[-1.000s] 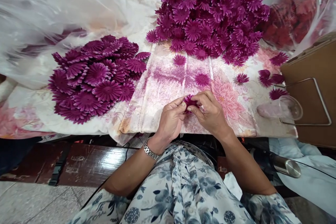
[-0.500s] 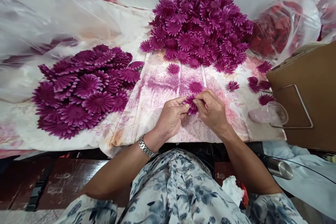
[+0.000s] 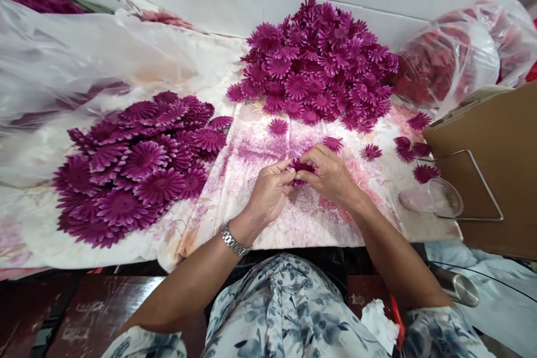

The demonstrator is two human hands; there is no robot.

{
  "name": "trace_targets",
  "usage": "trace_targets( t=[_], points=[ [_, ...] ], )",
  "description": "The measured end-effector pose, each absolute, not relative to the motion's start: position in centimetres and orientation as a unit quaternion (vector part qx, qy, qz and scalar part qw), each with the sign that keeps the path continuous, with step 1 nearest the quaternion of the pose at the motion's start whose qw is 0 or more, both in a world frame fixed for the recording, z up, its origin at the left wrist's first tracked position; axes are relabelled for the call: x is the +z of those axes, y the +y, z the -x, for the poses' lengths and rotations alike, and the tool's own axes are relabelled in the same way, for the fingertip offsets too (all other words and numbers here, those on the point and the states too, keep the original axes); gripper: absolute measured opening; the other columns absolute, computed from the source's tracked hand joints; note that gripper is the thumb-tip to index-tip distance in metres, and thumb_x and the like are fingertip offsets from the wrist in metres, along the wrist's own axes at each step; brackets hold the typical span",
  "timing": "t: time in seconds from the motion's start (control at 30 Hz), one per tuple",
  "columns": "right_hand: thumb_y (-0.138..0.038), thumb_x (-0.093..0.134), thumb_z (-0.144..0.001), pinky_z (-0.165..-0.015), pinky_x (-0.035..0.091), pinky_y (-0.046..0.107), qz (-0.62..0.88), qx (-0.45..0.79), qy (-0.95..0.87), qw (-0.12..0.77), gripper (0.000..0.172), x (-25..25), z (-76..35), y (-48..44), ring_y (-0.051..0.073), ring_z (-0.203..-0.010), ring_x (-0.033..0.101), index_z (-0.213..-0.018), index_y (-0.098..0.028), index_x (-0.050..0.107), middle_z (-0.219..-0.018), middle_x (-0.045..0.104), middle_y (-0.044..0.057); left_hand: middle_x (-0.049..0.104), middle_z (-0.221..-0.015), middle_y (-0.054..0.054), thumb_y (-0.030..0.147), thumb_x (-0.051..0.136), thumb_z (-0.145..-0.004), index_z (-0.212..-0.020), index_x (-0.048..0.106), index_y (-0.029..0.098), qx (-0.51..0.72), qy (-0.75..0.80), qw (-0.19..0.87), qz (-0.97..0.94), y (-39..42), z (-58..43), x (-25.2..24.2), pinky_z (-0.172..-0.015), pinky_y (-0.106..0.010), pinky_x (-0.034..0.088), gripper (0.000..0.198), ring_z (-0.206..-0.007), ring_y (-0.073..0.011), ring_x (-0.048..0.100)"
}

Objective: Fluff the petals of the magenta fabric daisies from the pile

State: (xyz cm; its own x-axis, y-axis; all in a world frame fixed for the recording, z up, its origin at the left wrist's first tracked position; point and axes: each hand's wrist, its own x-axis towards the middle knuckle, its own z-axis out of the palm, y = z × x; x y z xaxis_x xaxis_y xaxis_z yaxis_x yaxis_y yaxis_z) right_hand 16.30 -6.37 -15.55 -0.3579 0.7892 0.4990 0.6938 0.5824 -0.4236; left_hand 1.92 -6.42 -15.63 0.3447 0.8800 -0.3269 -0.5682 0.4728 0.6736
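A white tiled wall backs a table covered by a stained floral cloth (image 3: 268, 218). Over its middle, the left hand (image 3: 268, 193) and right hand (image 3: 331, 176) meet, fingertips of both pinched on one small purple flower piece (image 3: 298, 166). A tall heap of small flowers (image 3: 319, 61) lies behind, and a spread of larger flowers (image 3: 134, 165) to the left. The thin petals look easy to crease or tear if pinched too hard, and a slip would drop the piece among the loose ones nearby

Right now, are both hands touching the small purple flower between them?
Touching. The head view shows the left hand and the right hand both pinching the purple flower with their fingertips, no gap visible.
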Motion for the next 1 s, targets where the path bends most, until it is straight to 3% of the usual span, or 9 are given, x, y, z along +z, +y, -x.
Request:
trace_targets(
  t=[0.2,0.37,0.57,0.67,0.87,1.0],
  points=[
    [-0.017,0.056,-0.083,-0.052,0.037,0.021,0.488,0.102,-0.783,0.371,0.015,-15.3,-17.1,-5.1,0.009,-0.057,0.049,-0.069,-0.016,0.056,-0.064,0.054,-0.001,0.067,-0.063,-0.003,0.015,0.073,-0.057,-0.074,0.07,0.01,0.463,0.372,0.773,-0.223,-6.7,-2.0,-16.0,-0.055,-0.022,0.045,0.018,-0.055,-0.0093,0.057],
    [-0.018,0.056,-0.081,-0.058,0.036,0.026,0.62,-0.032,-0.657,0.427,0.014,-14.8,-20.0,-3.7,0.012,-0.061,0.048,-0.067,-0.017,0.057,-0.065,0.055,0.0,0.07,-0.07,-0.004,0.014,0.074,-0.056,-0.077,0.068,0.011,0.472,0.408,0.761,-0.179,-6.7,-1.9,-15.6,-0.059,-0.026,0.048,0.022,-0.06,-0.0126,0.063],
    [-0.037,0.057,-0.081,-0.047,0.027,0.023,0.56,0.28,-0.59,0.51,0.025,-14.8,-20.0,-4.2,0.007,-0.048,0.033,-0.066,-0.017,0.056,-0.052,0.04,-0.006,0.07,-0.072,-0.003,0.018,0.073,-0.06,-0.074,0.067,0.013,0.477,0.37,0.769,-0.208,-6.5,-1.6,-15.9,-0.065,-0.027,0.051,0.016,-0.064,-0.0117,0.063],
    [-0.042,0.058,-0.08,-0.045,0.026,0.022,0.534,0.323,-0.596,0.505,0.03,-14.7,-18.8,-4.8,0.006,-0.047,0.032,-0.064,-0.017,0.055,-0.051,0.038,-0.006,0.069,-0.073,-0.002,0.018,0.073,-0.061,-0.08,0.067,0.013,0.478,0.36,0.773,-0.213,-6.6,-1.7,-16.1,-0.066,-0.028,0.051,0.02,-0.064,-0.0119,0.063],
    [-0.026,0.053,-0.085,-0.056,0.04,0.024,0.497,0.141,-0.734,0.441,0.018,-15.1,-16.5,-5.7,0.011,-0.06,0.052,-0.073,-0.016,0.062,-0.064,0.058,0.001,0.067,-0.072,-0.002,0.028,0.075,-0.065,-0.078,0.067,0.012,0.479,0.331,0.784,-0.216,-6.7,-2.2,-15.9,-0.061,-0.022,0.048,0.022,-0.064,-0.009,0.059],
    [-0.022,0.051,-0.086,-0.052,0.04,0.024,0.496,0.054,-0.745,0.442,0.021,-15.4,-16.4,-5.6,0.01,-0.055,0.051,-0.068,-0.016,0.061,-0.059,0.056,0.0,0.066,-0.064,0.001,0.017,0.079,-0.054,-0.073,0.068,0.012,0.493,0.369,0.753,-0.23,-6.7,-2.4,-16.1,-0.057,-0.019,0.045,0.022,-0.057,-0.0067,0.057]
  ],
)
